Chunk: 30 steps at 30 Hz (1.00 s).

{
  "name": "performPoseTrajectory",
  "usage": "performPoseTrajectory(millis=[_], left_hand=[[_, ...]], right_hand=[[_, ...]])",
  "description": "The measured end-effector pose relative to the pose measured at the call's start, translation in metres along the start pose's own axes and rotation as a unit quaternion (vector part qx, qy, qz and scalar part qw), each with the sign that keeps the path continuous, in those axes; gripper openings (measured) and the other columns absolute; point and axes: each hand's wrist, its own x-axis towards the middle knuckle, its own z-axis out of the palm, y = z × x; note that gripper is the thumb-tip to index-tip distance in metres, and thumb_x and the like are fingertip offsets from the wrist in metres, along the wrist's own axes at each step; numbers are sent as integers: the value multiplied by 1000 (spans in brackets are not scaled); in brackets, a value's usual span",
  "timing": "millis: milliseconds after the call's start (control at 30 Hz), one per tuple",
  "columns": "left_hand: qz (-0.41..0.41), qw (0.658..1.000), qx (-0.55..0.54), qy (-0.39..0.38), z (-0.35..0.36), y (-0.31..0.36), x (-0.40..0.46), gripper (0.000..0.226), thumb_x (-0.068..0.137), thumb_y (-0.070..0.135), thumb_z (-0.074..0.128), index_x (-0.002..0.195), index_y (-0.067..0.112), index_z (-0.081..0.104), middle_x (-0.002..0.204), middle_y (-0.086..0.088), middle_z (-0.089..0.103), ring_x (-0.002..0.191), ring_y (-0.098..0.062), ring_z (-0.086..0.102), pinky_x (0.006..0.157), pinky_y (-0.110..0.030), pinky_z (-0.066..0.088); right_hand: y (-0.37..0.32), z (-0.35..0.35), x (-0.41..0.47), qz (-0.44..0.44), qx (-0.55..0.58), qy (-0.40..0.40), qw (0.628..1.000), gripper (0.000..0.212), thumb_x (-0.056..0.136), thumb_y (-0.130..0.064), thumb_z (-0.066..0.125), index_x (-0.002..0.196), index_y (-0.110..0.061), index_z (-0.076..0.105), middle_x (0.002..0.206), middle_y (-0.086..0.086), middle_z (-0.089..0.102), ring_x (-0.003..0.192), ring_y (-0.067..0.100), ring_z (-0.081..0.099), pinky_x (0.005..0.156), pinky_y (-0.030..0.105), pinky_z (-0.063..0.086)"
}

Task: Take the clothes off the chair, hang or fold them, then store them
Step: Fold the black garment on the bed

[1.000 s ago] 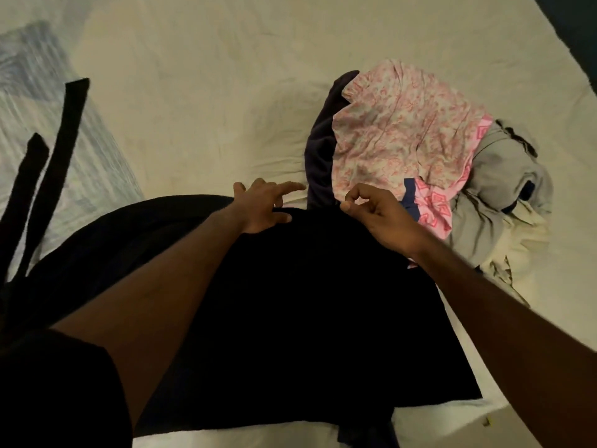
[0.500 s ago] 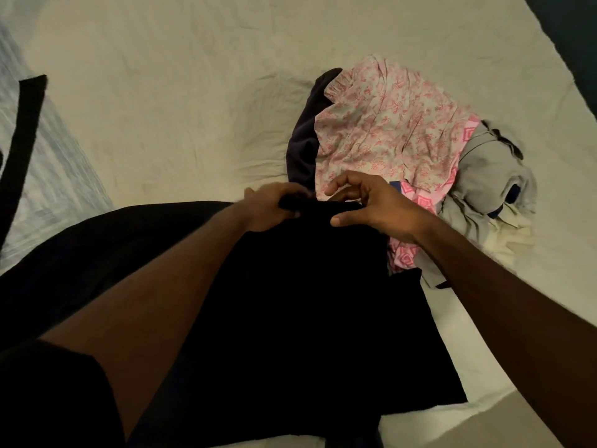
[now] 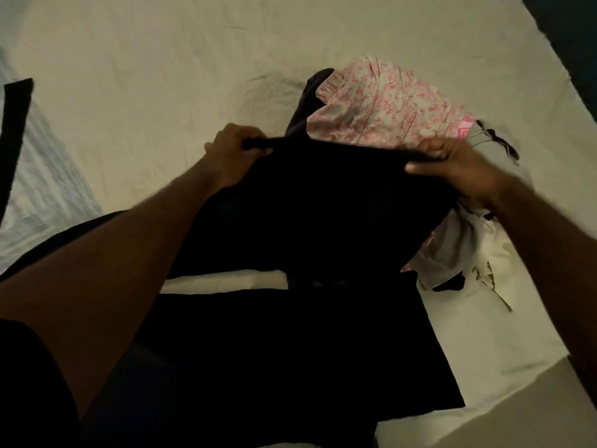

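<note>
A black garment (image 3: 310, 221) is stretched between my two hands above the bed. My left hand (image 3: 232, 153) grips its top edge on the left, fingers curled round the hem. My right hand (image 3: 458, 166) pinches the same edge on the right. The lower part of the black cloth (image 3: 290, 357) lies flat on the bed below, with a strip of sheet showing between the two parts. Behind the raised edge lies a pile of clothes: a pink flowered piece (image 3: 381, 108), a dark piece (image 3: 310, 101) and a grey and cream piece (image 3: 468, 247).
The cream bed sheet (image 3: 161, 76) spreads to the back and left. A blue-white striped cloth (image 3: 42, 189) and a black strap (image 3: 14, 134) lie at the far left. The bed's corner (image 3: 533, 376) is at the lower right, with dark floor (image 3: 568, 33) at the upper right.
My hands, close together at the garment's top middle before, have moved apart along the edge and lifted it, so the black cloth now hangs taut between them.
</note>
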Motion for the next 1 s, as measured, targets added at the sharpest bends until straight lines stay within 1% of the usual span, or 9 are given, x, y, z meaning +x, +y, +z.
performPoseTrajectory(millis=[100, 133, 200, 267, 367, 533, 700, 867, 1000], left_hand=[[30, 998, 5, 55, 3, 11, 12, 9, 82, 44, 67, 88, 50, 65, 92, 16, 66, 103, -16, 63, 105, -55, 40], [31, 997, 16, 64, 5, 13, 14, 18, 83, 42, 70, 99, 47, 65, 100, 13, 65, 107, -15, 60, 106, -50, 35], [19, 996, 50, 72, 10, 13, 8, 42, 86, 39, 74, 125, 39, 58, 116, 10, 59, 117, -12, 49, 98, -40, 26], [5, 994, 69, 88, 11, 4, -7, 53, 87, 38, 75, 135, 37, 52, 127, 9, 53, 125, -12, 40, 95, -38, 21], [-27, 990, 93, 100, 2, -34, -38, 41, 91, 36, 70, 130, 33, 57, 132, 4, 54, 131, -17, 41, 98, -38, 22], [-112, 967, 182, 141, -54, -133, -118, 25, 100, 23, 57, 124, 26, 64, 132, -2, 60, 130, -25, 47, 103, -47, 28], [-266, 904, 249, 224, -141, -224, -234, 26, 99, 14, 54, 120, 23, 65, 132, -11, 58, 129, -34, 46, 102, -56, 29], [-438, 856, 199, 192, -194, -292, -326, 34, 97, 21, 58, 130, 27, 59, 135, -15, 52, 128, -39, 46, 101, -61, 30], [-453, 862, 94, 206, -205, -328, -355, 46, 93, 34, 70, 133, 20, 54, 131, -22, 57, 118, -44, 55, 96, -53, 44]], right_hand=[[-14, -26, 23, -12, -161, 106, 981, 25, 76, -26, 87, 83, -14, 66, 70, -10, 68, 67, 6, 64, 63, 22, 51], [-13, -32, 31, 4, -240, 139, 961, 33, 74, -35, 89, 87, -16, 66, 79, -3, 70, 75, 14, 66, 68, 26, 50], [-9, -29, 42, 57, -409, 190, 891, 47, 71, -46, 88, 103, -22, 63, 107, 13, 67, 102, 34, 63, 87, 43, 49], [-10, -6, 44, 59, -513, 226, 826, 54, 76, -34, 84, 120, -20, 56, 125, 19, 57, 119, 43, 53, 99, 58, 39], [-23, 55, 39, -58, -546, 282, 787, 48, 79, -22, 75, 121, -14, 54, 127, 19, 52, 120, 43, 48, 96, 58, 36], [-35, 182, 50, -199, -544, 187, 793, 28, 87, -29, 62, 114, -20, 59, 118, 9, 59, 109, 35, 54, 87, 49, 37], [-57, 297, 76, -289, -502, 66, 813, 13, 96, -27, 52, 105, -25, 61, 107, 1, 67, 100, 28, 61, 86, 45, 36], [-92, 396, 96, -313, -454, -25, 834, 20, 103, -25, 45, 109, -23, 64, 105, 1, 70, 99, 29, 63, 92, 45, 38], [-121, 478, 105, -363, -434, -68, 822, 20, 103, -22, 45, 103, -20, 65, 94, 2, 68, 87, 28, 63, 87, 44, 44]])
